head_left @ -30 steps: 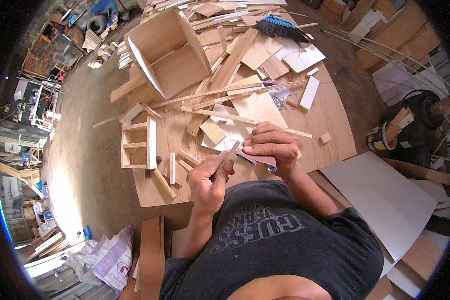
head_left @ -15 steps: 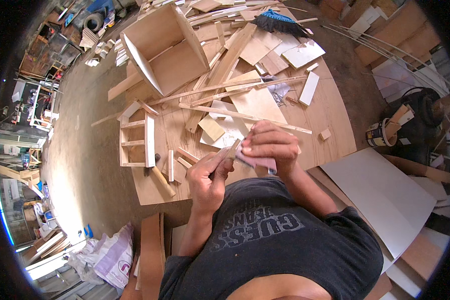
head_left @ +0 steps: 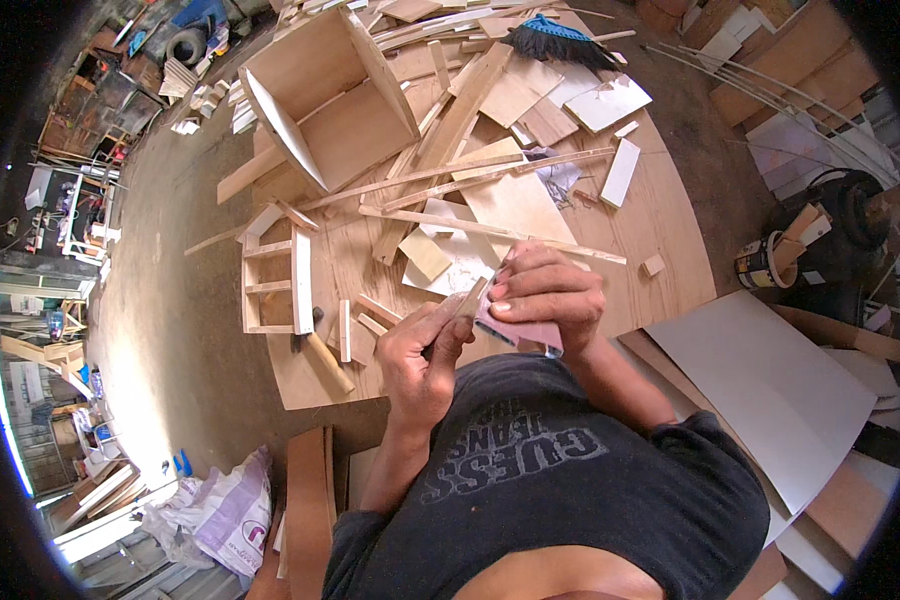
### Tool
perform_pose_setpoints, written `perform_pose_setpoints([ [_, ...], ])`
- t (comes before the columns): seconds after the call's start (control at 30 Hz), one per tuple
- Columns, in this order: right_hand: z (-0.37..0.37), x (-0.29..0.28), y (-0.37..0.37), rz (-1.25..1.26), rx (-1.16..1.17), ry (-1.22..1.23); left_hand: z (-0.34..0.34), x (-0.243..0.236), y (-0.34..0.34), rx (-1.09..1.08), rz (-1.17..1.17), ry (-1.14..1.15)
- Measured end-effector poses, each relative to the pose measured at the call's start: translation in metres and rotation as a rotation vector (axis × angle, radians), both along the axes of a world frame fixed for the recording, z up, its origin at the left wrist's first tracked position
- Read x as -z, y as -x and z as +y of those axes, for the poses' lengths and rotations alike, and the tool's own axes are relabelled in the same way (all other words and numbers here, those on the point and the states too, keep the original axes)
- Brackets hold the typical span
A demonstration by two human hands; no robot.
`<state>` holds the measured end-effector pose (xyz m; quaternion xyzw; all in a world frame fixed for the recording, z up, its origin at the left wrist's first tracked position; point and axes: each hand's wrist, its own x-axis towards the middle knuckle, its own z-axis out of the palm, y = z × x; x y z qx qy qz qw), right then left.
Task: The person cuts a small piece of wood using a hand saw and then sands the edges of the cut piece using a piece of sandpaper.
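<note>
My left hand (head_left: 416,362) is closed around a small wooden piece (head_left: 473,297), its end sticking up past the thumb. My right hand (head_left: 552,298) grips a pinkish sanding block (head_left: 522,332), with a dark hollow edge showing at its lower side. The block is against or right beside the wooden piece; the exact contact is hidden by my fingers. Both hands are in front of my chest, over the near edge of the wooden table (head_left: 660,225). Left of them lie a hammer (head_left: 330,362) with a wooden handle and a small shelf-like wooden frame (head_left: 270,287).
A large open plywood box (head_left: 355,135) stands at the table's far left. Long wooden strips (head_left: 490,228), offcuts and a blue broom head (head_left: 555,40) cover the far part. Sheets of board (head_left: 760,370) lean at the right, near a bucket (head_left: 760,262). A white sack (head_left: 232,510) sits at lower left.
The sanding block has tilted and shifted slightly along the wooden piece, its hollow edge now clearer. My left hand stays nearly in place; the whole view has shifted a little.
</note>
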<state>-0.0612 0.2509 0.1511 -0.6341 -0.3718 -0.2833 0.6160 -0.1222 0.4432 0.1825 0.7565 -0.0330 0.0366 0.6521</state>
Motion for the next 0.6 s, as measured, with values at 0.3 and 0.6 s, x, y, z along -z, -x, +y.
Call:
perform_pose_setpoints([
  [0.3, -0.006, 0.001, 0.001, -0.037, -0.011, 0.043, 0.000, 0.002, -0.003, 0.018, -0.016, -0.024],
  [0.6, -0.011, -0.010, 0.007, -0.012, 0.035, 0.073, -0.005, -0.006, -0.006, 0.030, 0.007, -0.090],
])
